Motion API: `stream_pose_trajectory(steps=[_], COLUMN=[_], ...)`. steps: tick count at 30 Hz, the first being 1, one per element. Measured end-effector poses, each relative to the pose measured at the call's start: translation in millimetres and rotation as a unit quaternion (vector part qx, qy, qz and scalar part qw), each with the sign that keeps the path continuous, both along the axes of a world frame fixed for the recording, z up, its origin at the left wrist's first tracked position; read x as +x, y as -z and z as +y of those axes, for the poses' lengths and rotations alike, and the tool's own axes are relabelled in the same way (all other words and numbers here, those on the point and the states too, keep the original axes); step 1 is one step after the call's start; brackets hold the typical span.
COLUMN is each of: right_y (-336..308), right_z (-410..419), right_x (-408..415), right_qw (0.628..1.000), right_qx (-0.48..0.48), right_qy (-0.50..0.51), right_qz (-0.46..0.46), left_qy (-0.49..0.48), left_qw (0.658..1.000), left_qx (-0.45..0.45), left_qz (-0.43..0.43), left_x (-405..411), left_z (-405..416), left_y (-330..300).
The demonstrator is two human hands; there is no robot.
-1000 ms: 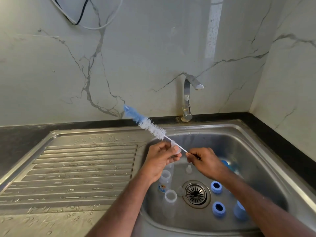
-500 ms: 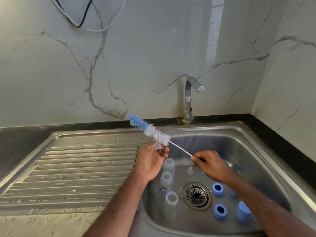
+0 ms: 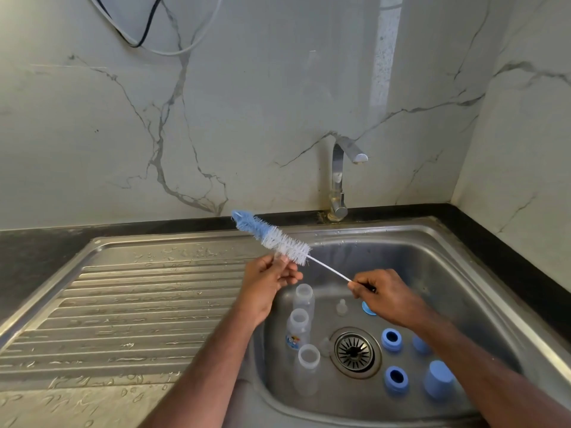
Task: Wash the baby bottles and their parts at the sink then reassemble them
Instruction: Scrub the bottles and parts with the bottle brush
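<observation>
Right hand (image 3: 387, 296) pinches brush (image 3: 272, 236) wire end, left hand (image 3: 268, 281) pinches small clear part at bristles, prob. to scrub it w/ parts in sink (image 3: 432, 242) below.

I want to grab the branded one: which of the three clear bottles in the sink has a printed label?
The middle bottle, between the other two bottles; only it carries a coloured print.

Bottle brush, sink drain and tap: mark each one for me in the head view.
bottle brush (image 3: 287, 244): head view, on the white bristles.
sink drain (image 3: 354, 352): head view, on the strainer's middle.
tap (image 3: 337, 177): head view, on the upright chrome stem.
</observation>
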State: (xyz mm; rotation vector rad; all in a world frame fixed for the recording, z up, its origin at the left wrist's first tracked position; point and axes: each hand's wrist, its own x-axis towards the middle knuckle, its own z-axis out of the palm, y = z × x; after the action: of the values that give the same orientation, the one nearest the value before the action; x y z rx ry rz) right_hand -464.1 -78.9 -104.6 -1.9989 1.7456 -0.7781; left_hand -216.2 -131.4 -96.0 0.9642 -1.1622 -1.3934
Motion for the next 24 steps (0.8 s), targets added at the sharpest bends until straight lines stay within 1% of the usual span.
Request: stream_pose_trajectory(steps=[2, 5, 7, 9, 11, 13, 15, 16, 18, 20, 22, 23, 24], right_y=[2.0, 1.0, -1.3, -4.6, -6.7, -6.3, -4.2, -4.1, -4.8, -8.2, -10.8, -10.9, -10.0], right_z=[0.5, 0.6, 0.0, 0.9, 2.5, 3.8, 3.2, 2.3, 0.3, 0.4, 1.1, 1.1, 0.8], right_x=[6.9, 17.6, 13.4, 2.2, -7.7, -6.3, 2.9, 8.3, 12.2, 5.4, -7.5, -13.5, -19.5], right_qw=[1.000, 0.999, 0.999, 1.000, 1.000, 1.000, 1.000, 0.999, 0.999, 1.000, 1.000, 1.000, 0.999], right_qx=[-0.007, -0.042, -0.043, -0.023, -0.009, -0.007, -0.013, -0.020, -0.030, -0.021, -0.005, 0.001, 0.001], right_qy=[-0.002, -0.004, 0.000, 0.001, -0.008, -0.004, 0.008, 0.011, 0.012, 0.016, 0.021, 0.028, 0.035], right_qz=[0.010, 0.014, 0.003, 0.002, 0.013, 0.018, 0.023, 0.025, 0.017, 0.000, -0.003, -0.001, 0.000], left_qy=[0.028, 0.053, 0.044, 0.009, -0.026, -0.025, -0.002, 0.007, 0.002, -0.008, -0.002, 0.001, 0.005], left_qw=[0.999, 0.997, 0.998, 0.999, 0.999, 0.997, 0.995, 0.996, 0.999, 0.999, 0.992, 0.989, 0.988], left_qx=[-0.009, -0.010, -0.016, -0.013, -0.012, -0.019, -0.032, -0.035, -0.026, -0.008, 0.011, 0.020, 0.029], left_qz=[-0.045, -0.046, -0.037, -0.032, -0.046, -0.075, -0.095, -0.087, -0.043, 0.034, 0.123, 0.147, 0.150], left_x=[-6.0, -20.0, -22.3, -16.6, -8.9, -7.0, -14.3, -18.5, -20.8, -14.2, -5.5, -3.0, -2.6], left_z=[6.3, 13.1, 12.1, 6.9, 2.3, 2.4, 7.7, 10.0, 9.1, 5.1, 1.8, 1.0, 0.9], left_y=[2.2, 2.2, -0.1, -0.5, 1.2, 3.9, 5.1, 5.0, 3.6, 1.0, -1.8, -2.8, -3.2])
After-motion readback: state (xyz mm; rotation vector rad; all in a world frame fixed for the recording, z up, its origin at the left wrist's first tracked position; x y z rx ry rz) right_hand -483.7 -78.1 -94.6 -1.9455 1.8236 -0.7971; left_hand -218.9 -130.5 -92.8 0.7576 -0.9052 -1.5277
